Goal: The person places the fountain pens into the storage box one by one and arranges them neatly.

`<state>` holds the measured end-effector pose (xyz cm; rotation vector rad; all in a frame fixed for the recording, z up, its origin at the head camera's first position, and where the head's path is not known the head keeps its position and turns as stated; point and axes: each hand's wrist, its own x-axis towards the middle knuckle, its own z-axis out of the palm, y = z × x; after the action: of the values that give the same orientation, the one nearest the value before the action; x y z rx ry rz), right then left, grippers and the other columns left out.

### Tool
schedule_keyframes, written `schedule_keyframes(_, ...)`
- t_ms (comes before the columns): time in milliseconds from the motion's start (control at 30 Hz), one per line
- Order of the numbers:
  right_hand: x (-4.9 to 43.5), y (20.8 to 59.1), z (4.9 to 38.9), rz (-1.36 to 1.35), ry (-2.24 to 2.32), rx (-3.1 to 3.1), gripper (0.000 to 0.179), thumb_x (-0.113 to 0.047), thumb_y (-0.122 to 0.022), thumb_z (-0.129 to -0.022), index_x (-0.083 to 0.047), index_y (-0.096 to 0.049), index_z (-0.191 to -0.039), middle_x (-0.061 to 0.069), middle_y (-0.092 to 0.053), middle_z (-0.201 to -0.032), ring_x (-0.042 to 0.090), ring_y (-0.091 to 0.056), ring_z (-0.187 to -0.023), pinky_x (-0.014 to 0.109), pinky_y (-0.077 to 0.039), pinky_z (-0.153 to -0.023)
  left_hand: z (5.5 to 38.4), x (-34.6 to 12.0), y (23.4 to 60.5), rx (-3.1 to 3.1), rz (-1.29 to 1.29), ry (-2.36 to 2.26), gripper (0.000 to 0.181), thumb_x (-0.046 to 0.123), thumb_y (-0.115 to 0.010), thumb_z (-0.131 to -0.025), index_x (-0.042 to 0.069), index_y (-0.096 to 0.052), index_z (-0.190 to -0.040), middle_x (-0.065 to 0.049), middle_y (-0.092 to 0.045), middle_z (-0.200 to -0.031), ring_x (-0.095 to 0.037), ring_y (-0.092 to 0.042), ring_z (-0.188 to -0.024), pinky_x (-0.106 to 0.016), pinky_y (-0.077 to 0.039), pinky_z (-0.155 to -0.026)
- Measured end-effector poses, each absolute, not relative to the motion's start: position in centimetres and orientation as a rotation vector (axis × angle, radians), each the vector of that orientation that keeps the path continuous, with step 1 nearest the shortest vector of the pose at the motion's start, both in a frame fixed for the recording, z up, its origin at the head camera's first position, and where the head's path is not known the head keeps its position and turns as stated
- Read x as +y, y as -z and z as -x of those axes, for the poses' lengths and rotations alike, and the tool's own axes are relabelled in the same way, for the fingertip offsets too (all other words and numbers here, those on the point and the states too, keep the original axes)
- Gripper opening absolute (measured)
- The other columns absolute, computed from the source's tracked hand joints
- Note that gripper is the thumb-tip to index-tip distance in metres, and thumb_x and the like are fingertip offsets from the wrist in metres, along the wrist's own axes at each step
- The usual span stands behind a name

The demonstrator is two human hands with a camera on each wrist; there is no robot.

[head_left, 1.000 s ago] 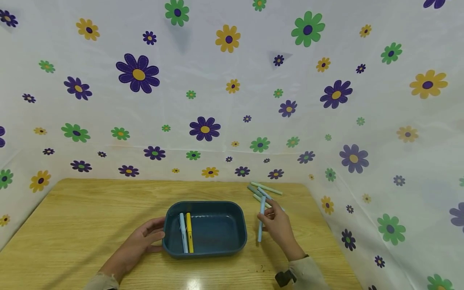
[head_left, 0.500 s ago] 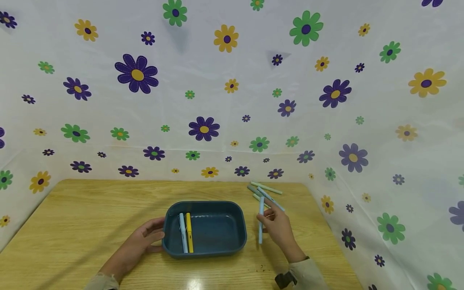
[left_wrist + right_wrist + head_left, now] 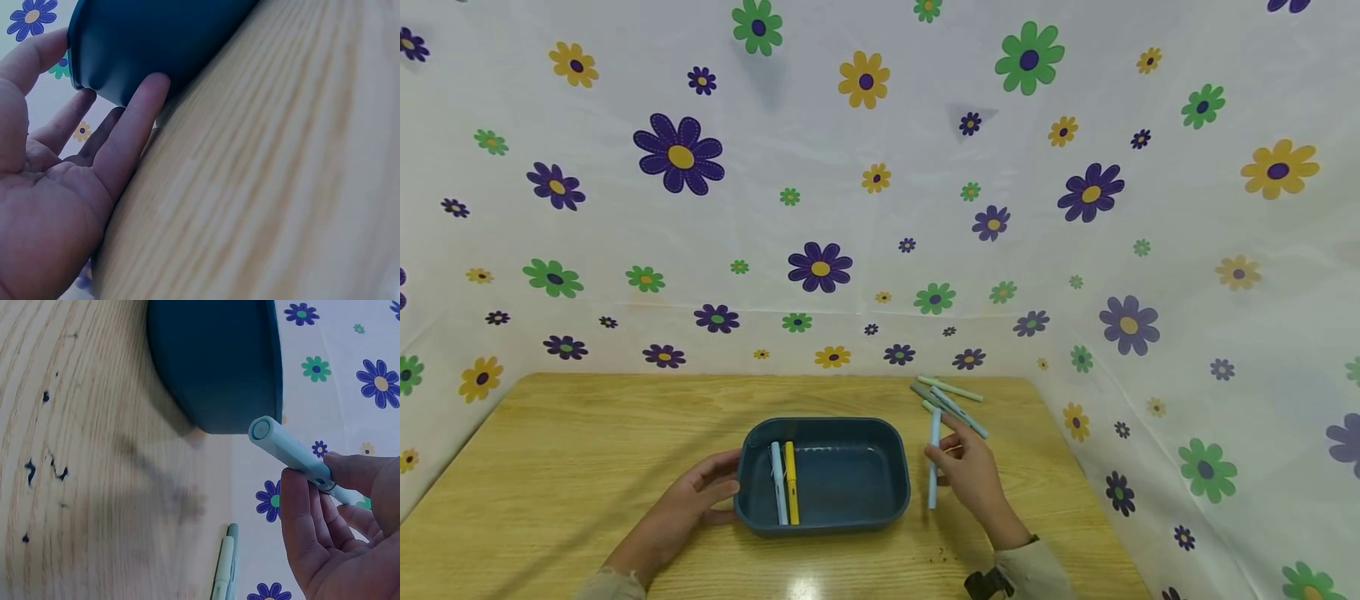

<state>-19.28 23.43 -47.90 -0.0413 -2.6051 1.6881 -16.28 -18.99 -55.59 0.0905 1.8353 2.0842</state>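
Observation:
My right hand (image 3: 973, 479) pinches a light blue pen (image 3: 936, 427) between thumb and fingers, just right of the dark teal tray (image 3: 823, 527). In the right wrist view one round end of this pen (image 3: 284, 447) points toward the tray. Extended fingers of my left hand (image 3: 681, 504) touch the tray's left side; the left wrist view has fingertips against its rim and outer wall (image 3: 137, 44). Inside the tray, at its left end, a light blue pen (image 3: 778, 483) and a yellow pen (image 3: 792, 487) lie side by side.
Several pens lie crossed at the table's back right: a pale green pen (image 3: 953, 388), a grey-green pen (image 3: 923, 393) and a light blue pen (image 3: 960, 412) among them. Flower-printed cloth (image 3: 850, 225) encloses the wooden table (image 3: 625, 433). Small dark marks (image 3: 30, 472) dot the wood near my right wrist.
My right hand has shifted slightly left toward the tray with the light blue pen in it. My left hand and the tray stay in place.

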Motion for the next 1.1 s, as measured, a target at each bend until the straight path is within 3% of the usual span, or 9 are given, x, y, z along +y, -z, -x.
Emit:
schedule_keyframes(333, 22.0, 46.6, 18.7, -0.026, -1.807, -2.539, 0.059, -0.008, -0.074, -0.096, -0.011, -0.053, -0.151, 0.014, -0.06, -0.101, 0.022, -0.064, -0.081, 0.047, -0.065, -0.064, 16.0, -19.1, 55.4, 1.82, -0.124, -2.088, 0.067, 0.021, -0.059, -0.107, 0.004, -0.025, -0.163, -0.027, -0.032, -0.16, -0.02, -0.053, -0.13, -0.05, -0.058, -0.098)
schedule_keyframes(600, 21.2, 46.6, 19.1, -0.051, -1.821, -2.557, 0.057, -0.009, -0.074, -0.096, -0.012, -0.055, -0.15, 0.012, -0.061, -0.101, 0.024, -0.064, -0.083, 0.05, -0.065, -0.066, 16.2, -19.1, 54.7, 1.79, -0.054, -2.05, 0.073, 0.026, -0.063, -0.105, 0.017, -0.023, -0.165, -0.023, -0.025, -0.164, -0.034, -0.049, -0.135, -0.053, -0.058, -0.096)
schedule_keyframes(733, 21.0, 46.5, 19.2, -0.048, -1.826, -2.564, 0.056, -0.008, -0.073, -0.097, -0.013, -0.055, -0.149, 0.012, -0.06, -0.1, 0.022, -0.063, -0.081, 0.051, -0.065, -0.066, 16.5, -19.1, 54.5, 1.733, -0.123, -2.052, 0.077, 0.018, -0.06, -0.106, 0.023, -0.014, -0.167, -0.025, -0.017, -0.166, -0.036, -0.048, -0.137, -0.057, -0.058, -0.094)
schedule_keyframes(867, 20.5, 46.4, 19.3, -0.047, -1.849, -2.563, 0.057, -0.006, -0.074, -0.096, -0.013, -0.056, -0.149, 0.012, -0.06, -0.1, 0.022, -0.064, -0.081, 0.052, -0.064, -0.066, 16.5, -19.0, 54.3, 1.714, -0.183, -2.048, 0.082, 0.01, -0.06, -0.104, 0.022, -0.009, -0.168, -0.028, -0.013, -0.166, -0.036, -0.047, -0.139, -0.059, -0.058, -0.094)
schedule_keyframes(1100, 19.6, 46.0, 19.5, -0.103, -1.824, -2.574, 0.055, -0.005, -0.073, -0.096, -0.011, -0.056, -0.148, 0.011, -0.061, -0.098, 0.02, -0.064, -0.08, 0.048, -0.064, -0.062, 16.3, -18.4, 53.3, 1.74, -0.129, -2.059, 0.08, 0.008, -0.059, -0.102, 0.019, -0.014, -0.167, -0.031, -0.017, -0.165, -0.037, -0.055, -0.13, -0.057, -0.06, -0.09)
